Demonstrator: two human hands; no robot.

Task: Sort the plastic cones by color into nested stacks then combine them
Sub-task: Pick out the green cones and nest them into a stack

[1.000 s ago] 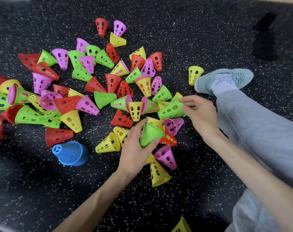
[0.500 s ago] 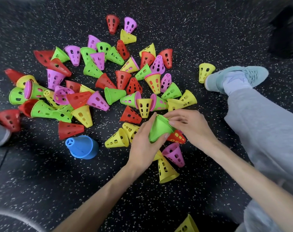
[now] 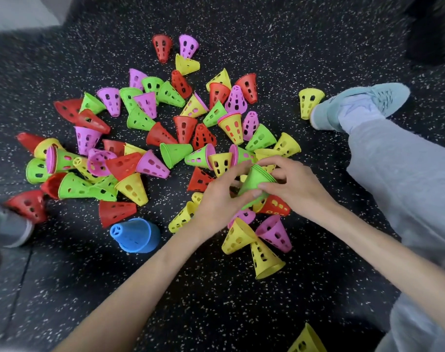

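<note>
Right now both hands grasp the nested stack of green perforated plastic cones (image 3: 255,182), held just above the mixed pile mid-floor: left hand (image 3: 224,199) wraps its lower part, right hand (image 3: 292,185) pinches the rim end. Risks, as a guess: top cone seated crooked & jamming; stack slipping into the yellow perforated cone (image 3: 220,163) w/ others beneath, scattering them.

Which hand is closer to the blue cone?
The left hand. It grips the green cone stack just up and to the right of the blue cone. The right hand grips the same stack from the far side, farther from the blue cone.
</note>
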